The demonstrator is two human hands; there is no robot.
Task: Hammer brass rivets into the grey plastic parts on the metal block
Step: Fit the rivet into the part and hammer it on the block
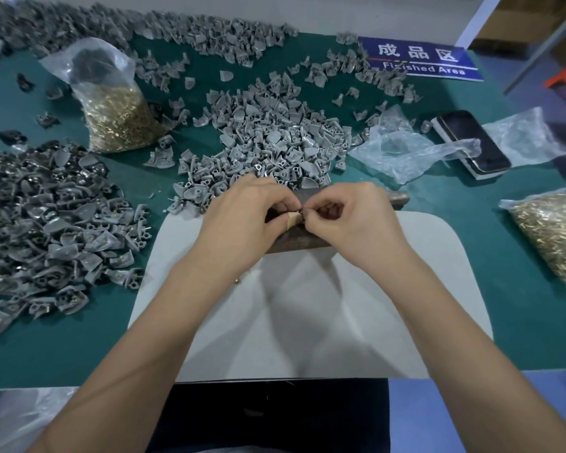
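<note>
While a riveted heap (46, 230) at frame left suggests many done and the unriveted grey pile (262, 145) at centre much left, left hand (242, 210) and right hand (350, 217) pinching something tiny over the metal block (294, 240), mid-frame, orientation too small to tell.

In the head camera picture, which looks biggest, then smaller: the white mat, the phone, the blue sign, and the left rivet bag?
1. White mat, biggest by far, though nearest the camera.
2. Blue sign and left rivet bag: look alike, unsure.
3. Phone, smallest.
</note>
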